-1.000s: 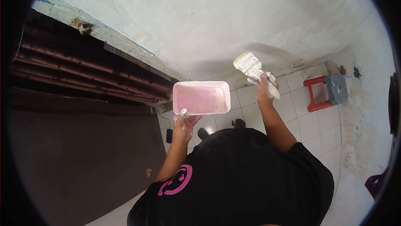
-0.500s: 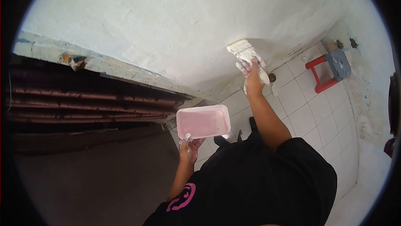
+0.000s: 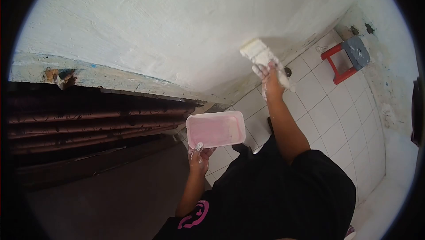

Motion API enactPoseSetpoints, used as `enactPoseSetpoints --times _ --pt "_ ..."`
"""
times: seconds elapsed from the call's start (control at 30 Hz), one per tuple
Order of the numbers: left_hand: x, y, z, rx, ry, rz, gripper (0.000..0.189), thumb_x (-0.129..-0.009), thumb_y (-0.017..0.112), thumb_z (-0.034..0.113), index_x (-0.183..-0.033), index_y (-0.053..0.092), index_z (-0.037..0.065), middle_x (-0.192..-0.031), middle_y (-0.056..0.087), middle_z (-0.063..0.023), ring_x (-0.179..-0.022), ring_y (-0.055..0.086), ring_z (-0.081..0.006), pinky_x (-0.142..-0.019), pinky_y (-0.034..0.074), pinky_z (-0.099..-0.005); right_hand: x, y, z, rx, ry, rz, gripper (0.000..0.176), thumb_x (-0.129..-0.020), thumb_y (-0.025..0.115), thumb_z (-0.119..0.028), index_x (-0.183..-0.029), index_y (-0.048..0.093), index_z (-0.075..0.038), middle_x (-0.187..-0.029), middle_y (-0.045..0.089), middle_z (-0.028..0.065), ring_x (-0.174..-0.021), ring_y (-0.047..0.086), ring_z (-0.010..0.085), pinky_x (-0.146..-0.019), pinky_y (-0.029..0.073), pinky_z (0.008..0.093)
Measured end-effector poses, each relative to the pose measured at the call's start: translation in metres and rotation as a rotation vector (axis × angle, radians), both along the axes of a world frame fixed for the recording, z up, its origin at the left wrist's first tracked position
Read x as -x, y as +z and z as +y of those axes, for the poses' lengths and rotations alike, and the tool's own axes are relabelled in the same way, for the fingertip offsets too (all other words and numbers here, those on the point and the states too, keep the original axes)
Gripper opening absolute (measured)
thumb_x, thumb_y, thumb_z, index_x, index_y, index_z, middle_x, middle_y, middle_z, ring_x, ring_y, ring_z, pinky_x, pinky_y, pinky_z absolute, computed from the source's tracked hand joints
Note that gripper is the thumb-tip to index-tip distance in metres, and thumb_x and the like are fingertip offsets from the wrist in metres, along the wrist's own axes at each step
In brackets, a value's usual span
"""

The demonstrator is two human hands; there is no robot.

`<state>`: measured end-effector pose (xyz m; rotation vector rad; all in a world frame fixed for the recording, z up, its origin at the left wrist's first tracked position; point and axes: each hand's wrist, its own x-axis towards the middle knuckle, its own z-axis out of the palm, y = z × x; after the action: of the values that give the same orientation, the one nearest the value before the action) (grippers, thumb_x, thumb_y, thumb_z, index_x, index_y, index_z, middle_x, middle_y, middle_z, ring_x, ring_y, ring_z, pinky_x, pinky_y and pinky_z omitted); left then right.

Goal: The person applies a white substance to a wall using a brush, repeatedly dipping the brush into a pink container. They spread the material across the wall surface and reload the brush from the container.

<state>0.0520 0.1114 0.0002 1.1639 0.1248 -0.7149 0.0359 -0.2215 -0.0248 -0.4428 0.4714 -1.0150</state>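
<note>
My right hand (image 3: 271, 77) is wrapped round a wide paintbrush (image 3: 259, 54) thickly smeared with white paint. The bristles point up and left, at or just off the whitish wall (image 3: 177, 27); contact is hard to make out. Lower left, my left hand (image 3: 200, 156) grips the near edge of a shallow pink plastic tub (image 3: 215, 129), its thumb over the rim and its other fingers underneath. Pink shows across the tub's inside, with a paler patch at the right end. White paint spots both hands.
A stool with red legs and a grey seat (image 3: 355, 53) stands on the white tiled floor (image 3: 323, 120) by the right wall. At left, dark reddish curtain folds (image 3: 97, 120) hang below a chipped wall edge (image 3: 62, 77).
The brush and my right hand have shifted slightly, with the hand a little lower and to the right. The view has turned a bit; the tub stays in my left hand.
</note>
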Motion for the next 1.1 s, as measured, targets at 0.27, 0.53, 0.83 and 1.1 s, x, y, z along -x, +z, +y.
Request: enactPoseSetpoints --times 0.27,0.53,0.83,1.1 --pt "-0.001 -0.006 -0.007 -0.048 -0.037 -0.057 0.055 -0.084 0.059 0.028 -0.130 0.040 0.006 -0.121 0.055 -0.0146 -0.109 0.058 -0.0328 -0.093 0.047 -0.0512 0.000 0.013 -0.013 0.066 -0.054 0.064 0.031 -0.094 0.047 -0.008 -0.123 0.044 -0.001 -0.111 0.057 0.0138 -0.090 0.064 0.0238 -0.080 0.056 0.0421" --pt "-0.009 0.017 -0.045 0.119 -0.080 -0.143 0.049 -0.083 0.058 0.012 -0.128 0.039 0.009 -0.121 0.052 -0.0102 -0.108 0.058 -0.0257 -0.089 0.053 -0.0431 0.059 -0.048 0.013 -0.044 0.060 0.157 0.031 -0.092 0.049 -0.012 -0.121 0.046 -0.001 -0.107 0.061 0.0173 -0.093 0.065 0.0288 -0.078 0.057 0.0408" --pt "-0.014 0.000 -0.064 0.128 -0.111 -0.158 0.065 -0.073 0.065 0.012 -0.130 0.033 0.009 -0.123 0.049 -0.0096 -0.111 0.056 -0.0233 -0.089 0.052 -0.0384 0.131 0.063 0.020 0.881 0.312 0.458 0.020 -0.085 0.056 -0.005 -0.102 0.060 0.005 -0.092 0.065 0.0134 -0.082 0.065 0.0248 -0.069 0.053 0.0322" --pt "-0.006 -0.007 -0.076 0.261 -0.170 -0.204 0.073 -0.068 0.067 0.008 -0.131 0.031 0.005 -0.125 0.047 -0.0102 -0.117 0.050 -0.0233 -0.098 0.043 -0.0384 0.076 0.069 0.091 1.065 0.665 0.467 0.018 -0.082 0.062 -0.003 -0.099 0.064 0.001 -0.089 0.067 0.0122 -0.079 0.065 0.0187 -0.069 0.051 0.0286"
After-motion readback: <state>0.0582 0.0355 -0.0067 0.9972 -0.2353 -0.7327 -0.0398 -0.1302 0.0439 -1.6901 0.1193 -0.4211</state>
